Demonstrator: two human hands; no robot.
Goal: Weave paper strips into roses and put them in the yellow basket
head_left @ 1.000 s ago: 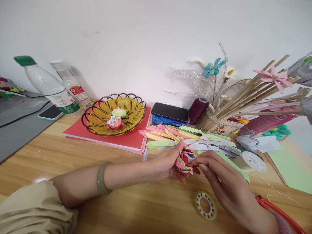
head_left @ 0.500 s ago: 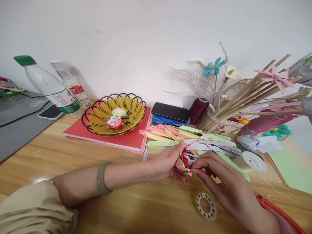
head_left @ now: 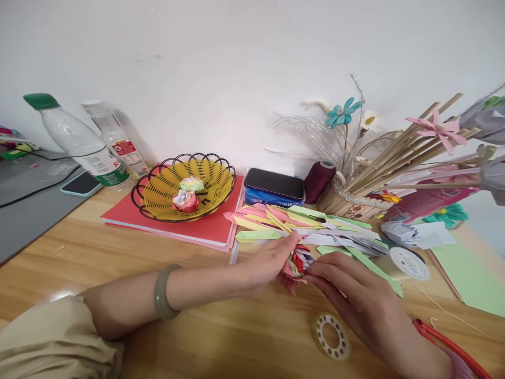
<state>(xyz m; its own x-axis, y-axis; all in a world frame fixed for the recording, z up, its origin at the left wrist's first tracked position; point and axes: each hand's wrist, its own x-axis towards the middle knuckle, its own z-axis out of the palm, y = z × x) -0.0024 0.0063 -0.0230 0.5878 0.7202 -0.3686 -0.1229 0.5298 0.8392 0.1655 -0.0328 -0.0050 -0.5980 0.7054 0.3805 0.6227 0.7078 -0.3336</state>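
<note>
Between my hands is a folded paper flower (head_left: 299,262) in red, pink, pale green and white. My left hand (head_left: 272,263) is wrapped around its left side, with the thumb on top and fingertips showing underneath. From the right, my right hand (head_left: 351,289) pinches the flower's edge between thumb and fingers. Part of the flower is hidden by both hands. Just behind lie many folded paper strips (head_left: 272,216) in pink, yellow, green and white. A roll of clear tape (head_left: 344,342) lies flat in front of my right hand.
A yellow basket (head_left: 161,181) with two paper flowers (head_left: 186,200) stands on red paper (head_left: 118,210). Behind are bottles (head_left: 102,163), a phone (head_left: 274,182) on a blue pack and a dark thread cone (head_left: 320,179). On the right are a stick-filled holder (head_left: 335,202), a spool (head_left: 408,263) and a red-handled tool (head_left: 426,332).
My right hand's fingers have closed in flatter against the flower. My left thumb and fingers have shifted slightly around it. The whole view has moved a little.
</note>
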